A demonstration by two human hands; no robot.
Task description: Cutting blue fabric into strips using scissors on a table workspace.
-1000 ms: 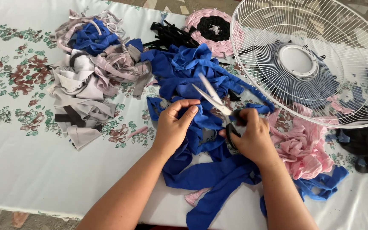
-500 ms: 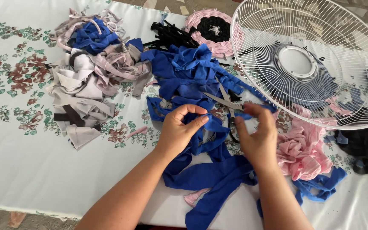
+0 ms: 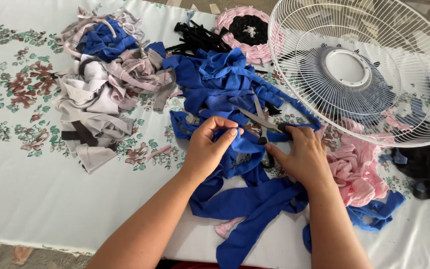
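White floral tablecloth [image 3: 31,164] over table, patterned floor [image 3: 6,251] below, even daylight

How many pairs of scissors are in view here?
1: the scissors lie on the blue strips, just above the right hand. Others may be hidden under the fabric.

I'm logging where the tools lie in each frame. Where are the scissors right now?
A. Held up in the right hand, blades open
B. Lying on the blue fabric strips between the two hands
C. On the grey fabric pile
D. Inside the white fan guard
B: the scissors lie on the blue fabric strips, between the left hand and the right hand, which rests beside their handles.
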